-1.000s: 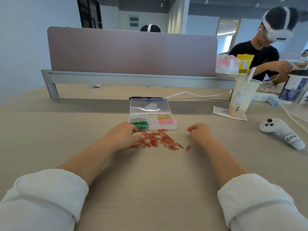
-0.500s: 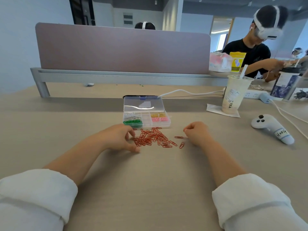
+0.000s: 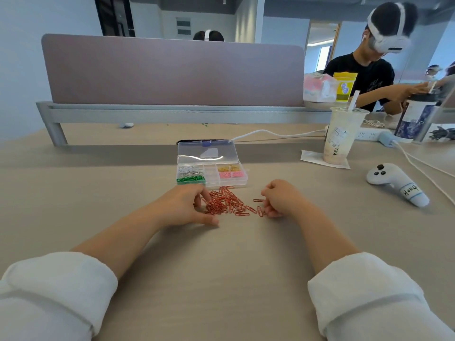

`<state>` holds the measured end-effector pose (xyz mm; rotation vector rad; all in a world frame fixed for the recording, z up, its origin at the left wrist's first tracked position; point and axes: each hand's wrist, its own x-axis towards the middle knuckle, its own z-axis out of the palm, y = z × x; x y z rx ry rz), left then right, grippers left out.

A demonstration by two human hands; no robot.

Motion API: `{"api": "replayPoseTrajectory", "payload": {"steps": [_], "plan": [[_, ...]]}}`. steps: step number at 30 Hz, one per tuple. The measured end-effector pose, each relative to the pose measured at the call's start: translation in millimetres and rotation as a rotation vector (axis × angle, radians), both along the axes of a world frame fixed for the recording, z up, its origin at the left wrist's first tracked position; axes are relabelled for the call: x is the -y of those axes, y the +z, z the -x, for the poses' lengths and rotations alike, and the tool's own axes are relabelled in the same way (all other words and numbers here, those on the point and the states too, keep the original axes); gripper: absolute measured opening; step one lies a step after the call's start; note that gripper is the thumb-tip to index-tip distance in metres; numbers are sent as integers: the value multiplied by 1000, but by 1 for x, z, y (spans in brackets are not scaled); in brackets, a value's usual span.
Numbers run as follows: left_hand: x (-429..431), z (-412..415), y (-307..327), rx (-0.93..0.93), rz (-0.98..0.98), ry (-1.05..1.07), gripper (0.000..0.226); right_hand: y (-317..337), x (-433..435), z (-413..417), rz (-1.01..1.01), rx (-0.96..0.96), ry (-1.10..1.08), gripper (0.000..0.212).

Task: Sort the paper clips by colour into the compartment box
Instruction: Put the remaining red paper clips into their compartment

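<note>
A pile of red paper clips (image 3: 226,201) lies on the desk just in front of the clear compartment box (image 3: 211,179), whose lid stands open. The box holds white, green, yellow and pink clips in separate compartments; the middle ones look bare. My left hand (image 3: 187,205) rests at the pile's left edge, fingers curled down onto the clips, thumb stretched along the desk. My right hand (image 3: 280,199) sits at the pile's right edge, fingers curled inward beside two stray red clips (image 3: 259,205). Whether either hand pinches a clip is hidden.
A bubble tea cup (image 3: 341,136) on a napkin stands to the right, with a white controller (image 3: 396,183) and cables beyond it. A pink divider panel (image 3: 172,70) closes off the back. Another person sits at the far right.
The left hand has drawn back and spread along the pile's left side, its thumb now extended. The right hand has slid closer to the stray clips. The camera view has shifted slightly.
</note>
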<state>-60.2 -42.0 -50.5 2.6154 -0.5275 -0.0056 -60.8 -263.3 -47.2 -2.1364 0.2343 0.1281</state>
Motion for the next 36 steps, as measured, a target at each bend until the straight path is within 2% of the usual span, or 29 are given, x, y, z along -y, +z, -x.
{"api": "replayPoseTrajectory", "payload": {"steps": [3, 5, 6, 8, 10, 12, 14, 17, 18, 20, 21, 23, 24, 26, 30, 31, 32, 34, 36], "plan": [[9, -2, -5, 34, 39, 3, 43, 1, -15, 3, -302, -2, 104, 13], [13, -3, -5, 46, 116, 2, 37, 1, -16, 4, -392, 44, 117, 14], [11, -4, -5, 45, 137, -4, 37, 1, -13, 4, -349, 89, 100, 14], [5, -4, -2, 32, 105, -15, 42, 2, -1, 4, -82, 153, 72, 17], [-3, -5, 1, -15, 39, -3, 52, 4, 6, 7, 78, 93, 102, 22], [-3, -7, 1, -49, 43, 4, 53, 5, 1, 10, -81, -30, 215, 21], [3, -9, -2, -48, 133, -6, 47, 7, -13, 12, -267, -88, 320, 18], [10, -11, -5, -39, 279, 2, 44, 6, -24, 5, -339, 19, 308, 18], [8, -12, -3, -30, 297, 15, 44, 5, -22, 1, -279, 94, 250, 18], [2, -11, 2, 5, 228, 60, 47, 2, -10, -10, 47, 221, 107, 14], [-1, -10, 4, 9, 146, 95, 52, 1, -4, -14, 221, 229, 54, 12], [-2, -8, 7, -30, -35, 145, 65, -2, 1, -17, 365, 148, 21, 22], [0, -8, 6, -52, -86, 148, 69, -3, -1, -18, 362, 115, 39, 25], [7, -8, 3, -57, -67, 131, 68, -2, -14, -18, 285, 113, 95, 26], [15, -10, -1, -20, 90, 121, 62, -3, -32, -19, -98, 148, 155, 25], [13, -10, -1, -26, 116, 117, 64, -4, -30, -18, -92, 180, 167, 25], [10, -10, 0, -38, 114, 109, 70, -5, -27, -20, 1, 228, 177, 27], [7, -10, 0, -61, -4, 86, 85, -7, -18, -23, 206, 296, 210, 34], [8, -9, -2, -47, -136, 61, 99, -10, -15, -27, 308, 313, 285, 37]]}}
